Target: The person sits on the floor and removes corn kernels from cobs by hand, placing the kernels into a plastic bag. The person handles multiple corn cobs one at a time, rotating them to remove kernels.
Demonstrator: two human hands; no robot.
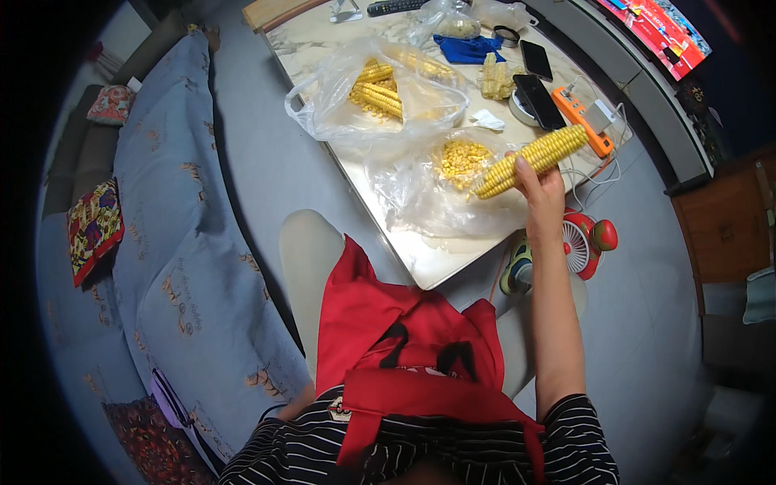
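Observation:
My right hand point(541, 188) grips a yellow ear of corn point(533, 161) near its lower end, holding it tilted above the table's right side. Just left of the ear, loose corn kernels point(464, 162) lie in a pile on a spread clear plastic bag point(418, 203). Farther back, an open white plastic bag point(327, 109) holds several ears of corn point(379, 97) and loose kernels. Stripped corncobs point(497, 79) stand behind the kernel pile. My left hand is out of view; only part of the left arm shows low at the left, beside the sofa.
A crumpled tissue point(487, 120), a phone point(538, 102) on a round white object, another phone point(536, 60), an orange power strip point(583, 121) with cables and a blue cloth point(467, 48) are on the marble-patterned table point(427, 257). A red fan point(576, 242) stands on the floor.

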